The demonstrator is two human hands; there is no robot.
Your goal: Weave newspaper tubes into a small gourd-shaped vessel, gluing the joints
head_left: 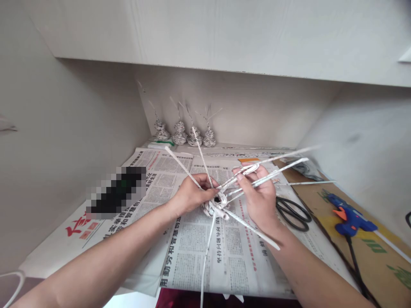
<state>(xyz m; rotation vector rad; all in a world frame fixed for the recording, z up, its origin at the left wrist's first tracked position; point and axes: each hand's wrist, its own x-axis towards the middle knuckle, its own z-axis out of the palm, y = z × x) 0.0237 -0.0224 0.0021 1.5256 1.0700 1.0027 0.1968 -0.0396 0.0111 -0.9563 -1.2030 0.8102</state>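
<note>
Paper-tube weaving (215,206) sat low between your hands, above the newspaper (224,252) spread over the table (369,252); its woven core was mostly hidden behind your fingers, and one long tube ran off the bottom edge. Your left hand (192,193) came in from the lower left, its grip closed on the core, fingers curled and thumb side up. Your right hand (260,194) reached in from the lower right with the wrist bent, its grip pinched shut on a bundle of tubes (276,169) fanning right, their tips blurred. Scissors (293,214) lay just right of that wrist, partly covered by it. A glue gun (348,216) rested farther right, and four small woven cones (186,134) stood at the back wall.
</note>
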